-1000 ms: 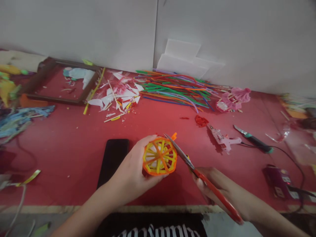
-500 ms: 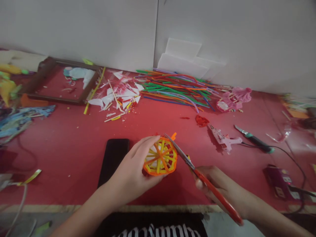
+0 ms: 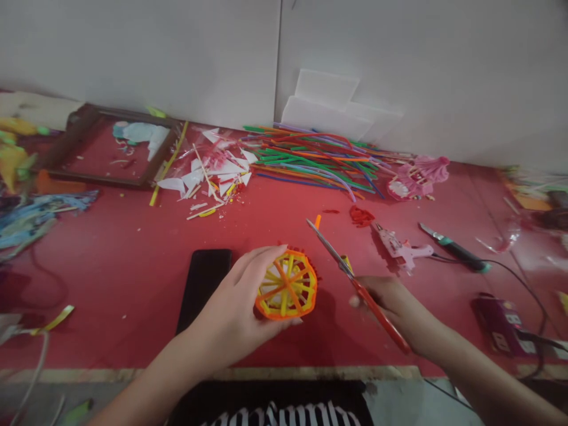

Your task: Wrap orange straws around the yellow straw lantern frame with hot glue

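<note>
My left hand (image 3: 242, 296) is wrapped round a small cage-like craft piece (image 3: 288, 284) of yellow and orange strips, its spoked, many-sided end facing up. In my right hand (image 3: 386, 302) is a pair of scissors (image 3: 366, 302) with red handles. The blades point up and left, apart from the craft piece, and look nearly closed. A short orange strip (image 3: 318, 222) shows beside the blade tips. Under my left wrist lies a black phone (image 3: 204, 278), partly covered by the hand.
Coloured pipe-cleaner-like sticks (image 3: 310, 157) lie along the wall beside white scraps (image 3: 222, 168). Rightward are a pink glue gun (image 3: 403, 248), a utility knife (image 3: 457, 248), a purple power strip (image 3: 501, 325) and a pink craft figure (image 3: 419, 177). A brown frame (image 3: 106, 177) lies left.
The scissors have moved up and right, away from the craft piece's rim. The orange end that stuck out there is now apart from it, by the blade tips.
</note>
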A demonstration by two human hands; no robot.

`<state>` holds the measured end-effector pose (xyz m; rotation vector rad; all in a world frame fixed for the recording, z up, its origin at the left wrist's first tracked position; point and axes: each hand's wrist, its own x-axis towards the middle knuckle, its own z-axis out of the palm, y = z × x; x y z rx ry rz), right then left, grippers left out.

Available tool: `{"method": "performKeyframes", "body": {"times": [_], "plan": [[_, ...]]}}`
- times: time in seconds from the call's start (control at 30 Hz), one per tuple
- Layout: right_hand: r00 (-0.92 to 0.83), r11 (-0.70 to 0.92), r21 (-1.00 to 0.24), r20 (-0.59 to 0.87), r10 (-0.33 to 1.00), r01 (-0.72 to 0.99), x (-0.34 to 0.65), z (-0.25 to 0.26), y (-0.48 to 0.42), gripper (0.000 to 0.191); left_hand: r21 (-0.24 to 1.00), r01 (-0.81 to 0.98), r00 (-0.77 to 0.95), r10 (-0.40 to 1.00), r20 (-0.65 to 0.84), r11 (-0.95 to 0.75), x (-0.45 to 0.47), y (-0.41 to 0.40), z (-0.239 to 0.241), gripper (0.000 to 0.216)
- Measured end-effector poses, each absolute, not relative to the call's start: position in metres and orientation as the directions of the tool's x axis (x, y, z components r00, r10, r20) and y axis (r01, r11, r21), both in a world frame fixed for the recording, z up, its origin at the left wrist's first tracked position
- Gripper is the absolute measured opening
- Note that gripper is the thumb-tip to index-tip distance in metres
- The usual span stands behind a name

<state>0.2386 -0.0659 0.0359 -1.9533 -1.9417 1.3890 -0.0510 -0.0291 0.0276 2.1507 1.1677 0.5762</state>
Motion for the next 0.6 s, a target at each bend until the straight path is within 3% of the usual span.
{"method": "performKeyframes", "body": {"times": [0.07,0.17,0.27,0.37,0.47,0.6], "plan": [[-0.16,-0.085,-0.486,-0.442,0.883,0.87,0.244,0.028,-0.06,0.045,0.708,0.577,0.525,0.849,0.061,-0.407,-0.052,-0.029,0.03,0.081],[-0.063,0.01,-0.164,-0.323,0.944,0.986,0.251,0.015,-0.055,0.039,0.728,0.563,0.547,0.837,0.026,-0.391,-0.058,-0.03,0.034,0.085],[-0.029,0.058,0.108,-0.25,0.968,0.992,0.254,0.007,-0.052,0.034,0.746,0.553,0.578,0.815,-0.023,-0.371,-0.068,-0.028,0.039,0.102],[-0.093,0.124,0.174,-0.176,0.98,0.977,0.256,0.006,-0.05,0.033,0.831,0.469,0.599,0.799,-0.049,-0.3,-0.075,-0.014,0.043,0.115],[-0.197,0.207,0.176,-0.069,0.978,0.963,0.258,0.01,-0.045,0.038,0.888,0.388,0.514,0.858,0.014,-0.246,-0.068,0.015,0.044,0.057],[-0.304,0.296,0.23,-0.002,0.953,0.927,0.257,0.02,-0.034,0.041,0.919,0.372,0.442,0.895,-0.052,-0.131,-0.045,0.06,0.04,0.048]]}}
